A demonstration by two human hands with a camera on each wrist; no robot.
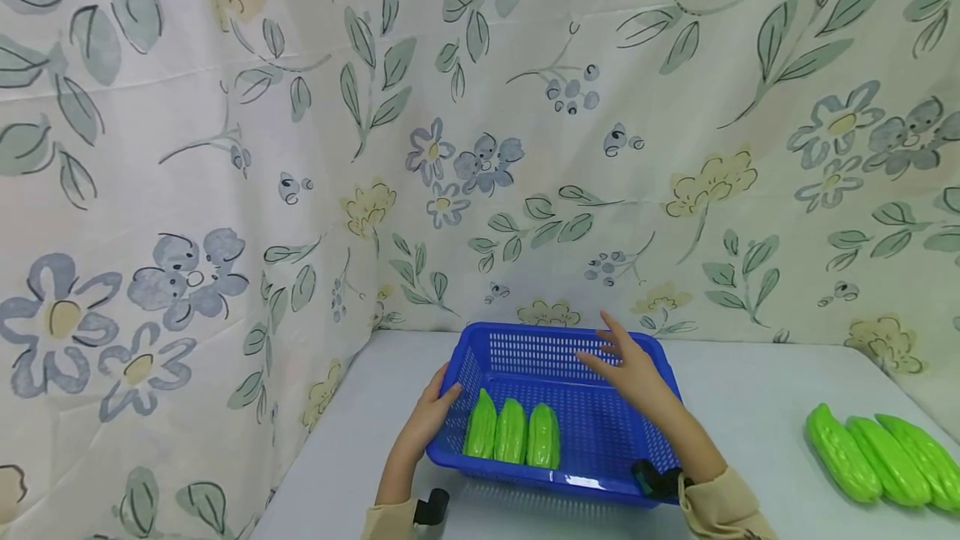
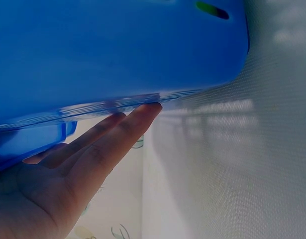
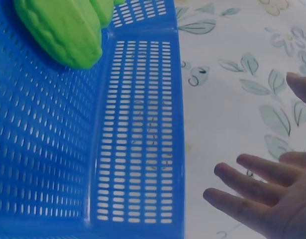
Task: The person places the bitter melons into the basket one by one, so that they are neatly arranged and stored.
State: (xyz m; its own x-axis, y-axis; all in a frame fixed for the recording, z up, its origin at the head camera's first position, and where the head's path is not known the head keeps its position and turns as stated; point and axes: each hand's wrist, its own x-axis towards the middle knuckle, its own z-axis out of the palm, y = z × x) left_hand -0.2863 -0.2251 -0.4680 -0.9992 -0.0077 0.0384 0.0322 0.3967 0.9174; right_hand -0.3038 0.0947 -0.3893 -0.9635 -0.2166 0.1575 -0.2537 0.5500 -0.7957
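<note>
A blue plastic basket (image 1: 600, 423) with slotted walls sits on the white table, three green bitter melons (image 1: 512, 432) side by side in its left half. At its left wall my left hand (image 1: 429, 417) grips the rim, thumb over the edge and fingers along the outside. In the left wrist view the fingers (image 2: 113, 134) lie against the basket wall (image 2: 118, 55). My right hand (image 1: 626, 369) is raised over the basket's right part, fingers spread with nothing in them. The right wrist view shows this hand apart from the basket wall (image 3: 138, 134).
Three more green bitter melons (image 1: 885, 461) lie together on the table (image 1: 757, 415) to the right of the basket. A floral curtain (image 1: 525, 148) hangs behind the table and along its left side. Each wrist carries a black strap-on device (image 1: 432, 507).
</note>
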